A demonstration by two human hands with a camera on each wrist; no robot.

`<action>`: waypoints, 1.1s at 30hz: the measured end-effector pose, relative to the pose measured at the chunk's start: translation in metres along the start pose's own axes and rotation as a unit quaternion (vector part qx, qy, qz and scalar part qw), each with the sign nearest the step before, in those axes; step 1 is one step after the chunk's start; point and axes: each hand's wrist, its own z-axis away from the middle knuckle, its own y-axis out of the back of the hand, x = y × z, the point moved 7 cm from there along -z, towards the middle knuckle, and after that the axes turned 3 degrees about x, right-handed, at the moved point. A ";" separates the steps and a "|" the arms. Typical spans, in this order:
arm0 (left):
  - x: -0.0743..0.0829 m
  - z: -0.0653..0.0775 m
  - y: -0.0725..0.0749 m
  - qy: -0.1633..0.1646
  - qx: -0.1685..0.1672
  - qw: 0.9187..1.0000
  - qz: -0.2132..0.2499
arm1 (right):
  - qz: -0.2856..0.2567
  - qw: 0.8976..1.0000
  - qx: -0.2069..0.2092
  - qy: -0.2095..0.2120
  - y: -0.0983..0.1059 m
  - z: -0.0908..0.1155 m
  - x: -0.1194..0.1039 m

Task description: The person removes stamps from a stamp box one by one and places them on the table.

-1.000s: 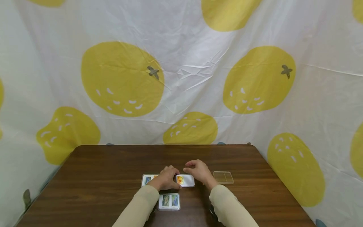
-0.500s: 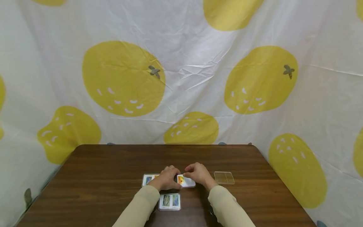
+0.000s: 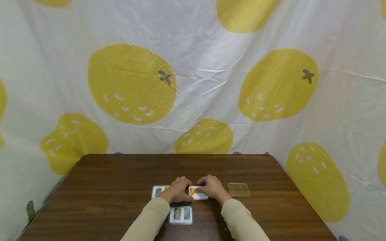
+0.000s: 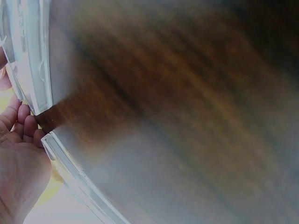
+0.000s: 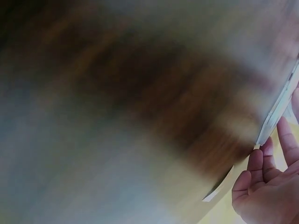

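Note:
A flat clear-edged card case [image 3: 202, 196] lies on the table between my hands. An orange and yellow picture shows on its left part, white on its right. My left hand [image 3: 177, 190] holds its left end, thumb at the near edge and fingers at the far edge. From the right, my right hand [image 3: 212, 188] reaches over it, its thumb on the picture and its fingers by the far edge. In the right wrist view its fingertips touch the case edge [image 5: 278, 107]; whether they pinch anything is hidden. Another picture case [image 3: 157, 191] lies partly behind my left hand.
Nearer me lies a third case [image 3: 181, 215] with two pictures. A clear, divided plastic lid or tray [image 3: 239, 189] lies right of my right hand. The brown wooden table [image 3: 120, 174] ends at a lemon-printed curtain [image 3: 196, 100].
My right hand has come down onto the middle case, its thumb moving from above the far edge onto the picture. The left hand has stayed at the left end.

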 end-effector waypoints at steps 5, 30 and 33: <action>0.000 0.000 -0.001 -0.003 0.003 1.000 -0.002 | 0.017 1.000 0.017 0.005 0.002 0.000 -0.003; -0.003 -0.002 -0.002 0.005 0.004 1.000 -0.013 | 0.038 0.999 0.005 0.007 0.000 0.003 -0.005; -0.003 -0.002 -0.002 0.004 0.004 1.000 -0.015 | 0.039 0.999 0.008 0.003 0.000 0.003 -0.006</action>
